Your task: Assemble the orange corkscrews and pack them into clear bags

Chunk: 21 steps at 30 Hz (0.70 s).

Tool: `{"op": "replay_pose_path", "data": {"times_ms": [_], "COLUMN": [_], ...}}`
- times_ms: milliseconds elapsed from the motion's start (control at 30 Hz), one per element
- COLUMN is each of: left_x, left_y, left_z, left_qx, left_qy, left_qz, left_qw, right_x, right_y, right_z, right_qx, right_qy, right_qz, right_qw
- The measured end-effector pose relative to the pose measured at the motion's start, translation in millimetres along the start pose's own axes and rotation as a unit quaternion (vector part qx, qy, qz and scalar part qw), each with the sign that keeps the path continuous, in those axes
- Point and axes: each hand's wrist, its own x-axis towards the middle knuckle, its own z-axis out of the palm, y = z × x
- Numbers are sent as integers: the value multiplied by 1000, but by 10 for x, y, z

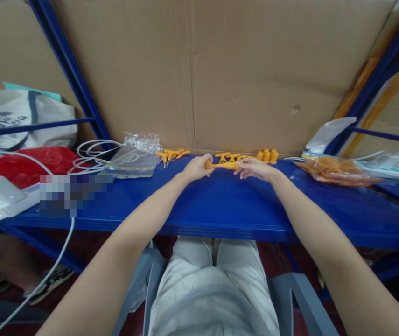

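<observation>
Between my hands, a slim orange-yellow piece with a ridged, screw-like stretch (220,165) is held level above the blue table (227,200). My left hand (198,168) is closed round its thicker left end. At the other end, my right hand (253,168) pinches the piece with thumb and fingers. Just behind lie several orange pieces (222,156) in a row, partly hidden by the held one. Orange cup-like pieces (273,156) stand behind my right hand. Orange parts with small metal screws or chains (171,155) lie to the left of my left hand.
A clear plastic bag (132,161) and coiled white cable (92,151) lie at the left, near a red bag (41,158) and a white power strip (13,200). At the right is a bag of orange parts (339,169). Cardboard (192,74) rises behind the table.
</observation>
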Motion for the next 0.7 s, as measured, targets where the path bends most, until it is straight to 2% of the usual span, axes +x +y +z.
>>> {"op": "replay_pose_path", "data": {"times_ms": [233, 300, 433, 500, 700], "left_x": [-15, -11, -5, -8, -24], "left_y": [13, 11, 15, 25, 70], "left_z": [-15, -11, -10, -17, -21], "left_qx": [1, -2, -7, -4, -6], "left_qy": [-10, -7, -4, -4, 0], "left_qz": [-4, -5, -5, 1, 10], "left_qw": [1000, 1000, 1000, 1000, 1000], "right_x": [30, 24, 13, 13, 26], "right_y": [-19, -19, -7, -4, -16], "right_z": [98, 83, 30, 22, 50], "right_qx": [-64, -61, -55, -65, -89], "right_qy": [36, 40, 33, 28, 22], "right_qz": [63, 45, -32, -42, 28], "right_qw": [995, 996, 997, 997, 995]}}
